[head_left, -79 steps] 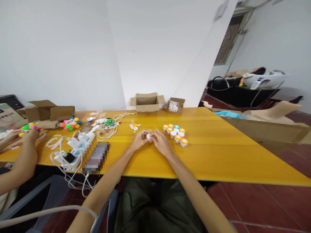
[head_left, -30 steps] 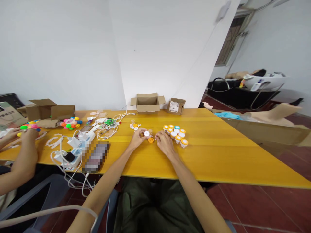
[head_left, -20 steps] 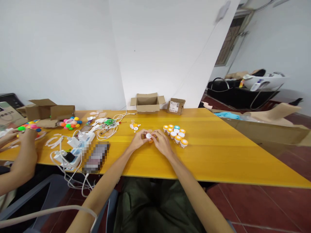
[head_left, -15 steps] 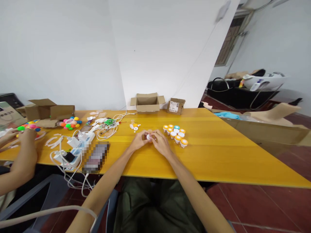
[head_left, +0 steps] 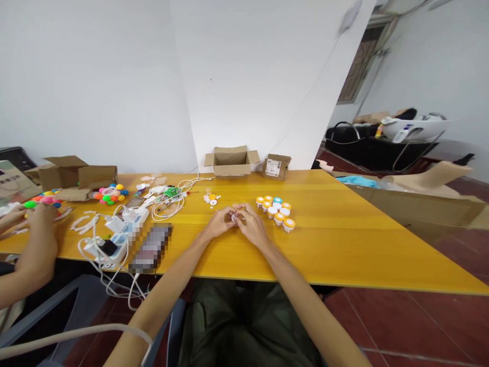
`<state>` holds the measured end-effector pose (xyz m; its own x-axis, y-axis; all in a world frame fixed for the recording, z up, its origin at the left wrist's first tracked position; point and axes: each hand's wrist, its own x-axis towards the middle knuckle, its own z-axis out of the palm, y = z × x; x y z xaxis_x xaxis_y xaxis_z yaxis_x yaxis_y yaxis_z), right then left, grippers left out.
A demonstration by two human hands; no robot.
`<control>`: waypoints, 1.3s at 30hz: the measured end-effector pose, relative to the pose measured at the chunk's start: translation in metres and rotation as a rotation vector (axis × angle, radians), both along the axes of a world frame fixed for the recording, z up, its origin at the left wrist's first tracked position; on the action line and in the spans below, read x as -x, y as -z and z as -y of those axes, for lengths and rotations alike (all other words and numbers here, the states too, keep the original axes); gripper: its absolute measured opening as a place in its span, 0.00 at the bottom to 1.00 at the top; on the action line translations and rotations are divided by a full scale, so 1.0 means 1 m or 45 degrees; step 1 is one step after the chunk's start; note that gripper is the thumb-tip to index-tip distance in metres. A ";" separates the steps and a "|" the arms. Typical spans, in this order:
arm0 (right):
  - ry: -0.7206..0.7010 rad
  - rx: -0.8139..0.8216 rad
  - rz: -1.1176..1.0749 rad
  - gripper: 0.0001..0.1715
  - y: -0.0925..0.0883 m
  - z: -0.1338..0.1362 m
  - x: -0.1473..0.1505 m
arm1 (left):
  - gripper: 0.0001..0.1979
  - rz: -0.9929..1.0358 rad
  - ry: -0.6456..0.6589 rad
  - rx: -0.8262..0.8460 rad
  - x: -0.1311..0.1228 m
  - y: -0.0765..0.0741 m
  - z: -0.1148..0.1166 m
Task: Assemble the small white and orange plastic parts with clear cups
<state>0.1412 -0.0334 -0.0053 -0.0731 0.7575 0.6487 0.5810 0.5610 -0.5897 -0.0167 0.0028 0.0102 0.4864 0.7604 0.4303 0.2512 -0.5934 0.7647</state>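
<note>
Small white round cap (head_left: 233, 217) tight between fingers (head_left: 242, 215) of left hand (head_left: 219, 223), right hand (head_left: 252, 228)

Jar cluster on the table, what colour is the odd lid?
Odd round lid: teal, head view.

A small white piece (head_left: 234, 217) is sitting pinched between the fingertips of the left hand (head_left: 218, 224) and the right hand (head_left: 252, 227). The fingers are covering most of it, so only a sliver of white is showing. It is being held low over the yellow table (head_left: 344, 239), around the middle, towards the far side; whether it is touching the top is unclear.
</note>
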 end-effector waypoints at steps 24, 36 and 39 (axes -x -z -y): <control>0.026 0.047 -0.112 0.06 -0.005 0.001 0.001 | 0.09 0.042 -0.010 0.056 -0.001 -0.004 0.001; 0.015 0.024 0.009 0.07 -0.002 0.001 0.001 | 0.09 0.023 0.001 -0.002 0.000 -0.003 0.001; 0.010 0.013 0.023 0.07 -0.002 0.001 0.001 | 0.08 0.009 -0.001 -0.007 0.001 -0.003 0.001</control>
